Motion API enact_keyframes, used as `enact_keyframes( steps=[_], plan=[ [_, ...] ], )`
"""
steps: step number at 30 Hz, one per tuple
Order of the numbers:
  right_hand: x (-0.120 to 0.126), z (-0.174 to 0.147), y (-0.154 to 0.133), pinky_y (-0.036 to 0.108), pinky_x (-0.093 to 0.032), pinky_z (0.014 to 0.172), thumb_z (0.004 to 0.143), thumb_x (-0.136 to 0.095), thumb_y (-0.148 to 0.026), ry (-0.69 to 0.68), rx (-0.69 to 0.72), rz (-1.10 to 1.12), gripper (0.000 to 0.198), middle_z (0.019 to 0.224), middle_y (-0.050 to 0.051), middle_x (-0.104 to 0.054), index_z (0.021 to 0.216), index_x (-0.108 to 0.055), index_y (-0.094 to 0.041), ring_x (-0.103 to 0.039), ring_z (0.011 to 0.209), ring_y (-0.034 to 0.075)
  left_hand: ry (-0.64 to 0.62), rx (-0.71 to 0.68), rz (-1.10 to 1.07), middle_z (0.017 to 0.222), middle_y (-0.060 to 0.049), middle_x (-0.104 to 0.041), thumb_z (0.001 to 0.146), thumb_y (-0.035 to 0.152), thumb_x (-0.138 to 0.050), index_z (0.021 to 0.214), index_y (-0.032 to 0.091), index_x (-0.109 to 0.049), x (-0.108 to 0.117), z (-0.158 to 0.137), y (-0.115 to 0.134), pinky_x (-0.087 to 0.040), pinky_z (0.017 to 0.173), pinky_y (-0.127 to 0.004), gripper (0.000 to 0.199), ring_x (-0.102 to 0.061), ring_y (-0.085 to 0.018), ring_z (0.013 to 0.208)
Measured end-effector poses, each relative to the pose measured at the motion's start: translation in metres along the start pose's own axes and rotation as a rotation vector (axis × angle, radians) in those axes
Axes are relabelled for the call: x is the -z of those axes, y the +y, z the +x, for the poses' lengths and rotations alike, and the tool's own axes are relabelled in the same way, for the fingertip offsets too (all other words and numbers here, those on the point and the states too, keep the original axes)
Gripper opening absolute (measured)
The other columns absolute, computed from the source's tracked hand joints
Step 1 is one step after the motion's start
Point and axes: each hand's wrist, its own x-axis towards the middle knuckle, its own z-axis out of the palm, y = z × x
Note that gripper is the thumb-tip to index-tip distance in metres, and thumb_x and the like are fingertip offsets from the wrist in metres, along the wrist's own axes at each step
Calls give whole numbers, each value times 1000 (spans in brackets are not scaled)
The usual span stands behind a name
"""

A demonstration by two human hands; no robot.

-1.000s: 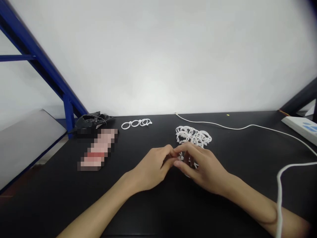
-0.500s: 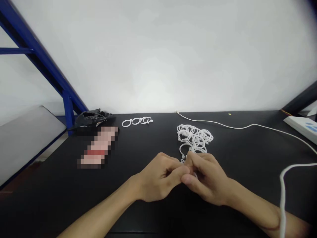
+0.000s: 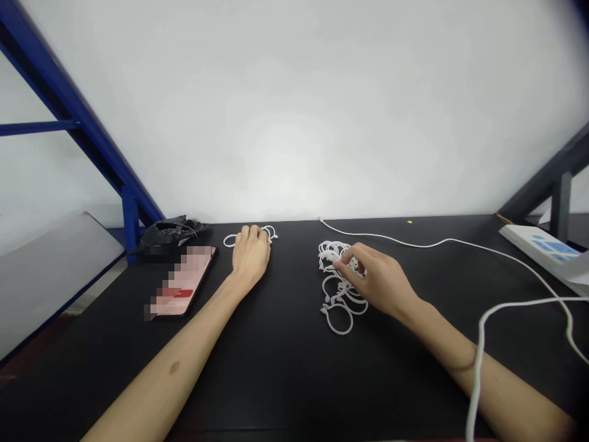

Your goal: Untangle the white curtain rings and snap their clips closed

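Observation:
My left hand (image 3: 251,250) is palm down at the back left, its fingers curled over a short row of white cable-tie-like loops (image 3: 229,241). Parts of the loops stick out on both sides of it, while the fingertips are hidden. At the tangled pile of white loops (image 3: 338,285), my right hand (image 3: 380,276) reaches in from the right. Its thumb and forefinger are bent and slightly apart, with nothing seen held between them; the other fingers are mostly hidden. One loop (image 3: 340,332) lies at the pile's near end, with a small knob at its closure.
A pink-screened phone (image 3: 188,282), partly pixelated, lies at the left near a crumpled black plastic bag (image 3: 170,233). A white cable (image 3: 427,245) crosses the right side and passes over my right forearm. A white box (image 3: 543,245) stands at the far right. Behind is a white wall.
My hands have parted from their joined pinch in front of the pile. The left has gone forward and left to the row of loops; the right has moved up to the pile and loosened.

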Motion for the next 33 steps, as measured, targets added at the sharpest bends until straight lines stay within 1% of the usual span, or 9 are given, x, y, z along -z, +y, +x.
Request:
enact_keyframes(
  steps=[9,12,14,17,19,24,27,30,33],
  plan=[
    [-3,-4,-10,24,-37,56,95,-52,-36,-15,68,55,18,83,1,-61,85,-58,-22,-53,64,12,6,-26,-28,101,-12,-63,93,28,-48,90,17,-64,-3,-11,-10,-42,84,-44,20,-50,-31,99],
    [-6,-6,-15,25,-40,57,95,-52,-33,-16,122,87,15,84,1,-61,88,-59,-22,-54,64,12,6,-64,-98,96,-9,-64,94,25,-46,86,18,-61,4,-19,-6,-42,84,-42,19,-51,-29,97],
    [-6,-8,-19,25,-42,59,95,-53,-33,8,165,109,12,90,3,-62,94,-58,-22,-55,65,12,-13,-163,-293,93,-7,-64,97,24,-42,88,19,-58,15,-28,5,-43,84,-40,18,-53,-24,91],
    [-4,-11,-27,26,-45,59,92,-57,-37,45,235,150,22,104,7,-62,107,-56,-21,-58,70,13,-139,-295,-657,88,-2,-61,97,25,-42,92,20,-53,37,-42,31,-44,75,-32,13,-55,-18,79],
    [-1,-12,-33,25,-46,58,91,-58,-37,8,252,226,27,105,8,-62,112,-53,-21,-59,71,13,-208,-344,-869,80,0,-57,96,24,-41,88,20,-49,48,-50,47,-42,66,-27,13,-52,-14,69],
    [1,-14,-42,22,-41,51,94,-52,-34,-210,71,427,13,77,-2,-63,99,-49,-22,-52,53,9,-319,-335,-1061,73,2,-51,93,23,-44,76,19,-44,55,-58,61,-39,63,-25,18,-47,-12,65],
    [-1,-16,-47,22,-36,48,96,-47,-35,-321,-7,463,16,62,-5,-56,85,-45,-23,-47,48,9,-432,-373,-1134,70,3,-51,91,19,-42,71,19,-44,53,-58,60,-38,62,-24,20,-47,-11,64],
    [-3,-18,-51,22,-33,46,96,-43,-40,-319,-26,491,28,54,-6,-46,75,-37,-23,-42,45,10,-491,-434,-1179,67,3,-52,89,18,-41,68,18,-46,55,-60,61,-39,65,-26,23,-48,-11,62],
    [-3,-20,-53,22,-31,44,96,-42,-44,-278,39,523,34,55,-7,-43,71,-34,-23,-39,44,9,-452,-503,-1185,63,1,-55,90,22,-40,62,17,-49,60,-61,63,-41,72,-29,30,-51,-12,62]
  ],
)
